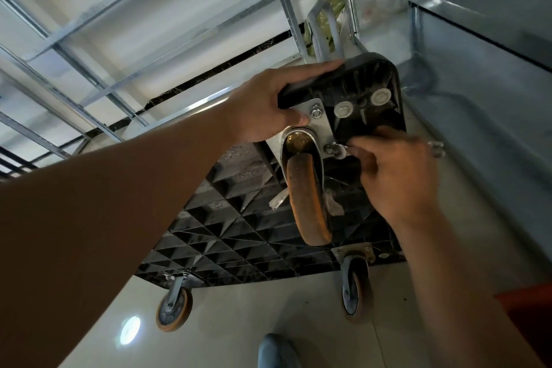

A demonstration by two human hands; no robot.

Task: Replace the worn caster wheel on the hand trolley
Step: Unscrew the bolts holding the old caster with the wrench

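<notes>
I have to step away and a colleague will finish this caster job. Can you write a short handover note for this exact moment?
Left hand grips the corner of the upturned trolley deck, thumb on the caster's mounting plate, steadying it.
Right hand holds a small wrench on the lower nut.
The worn caster wheel is still mounted; the upper nut is still on. The plate's other corners are hidden.
Done: trolley tipped, wrench on the nut.
Left: remove the nuts, take the caster off, fit the new one. No replacement caster is in view.
</notes>
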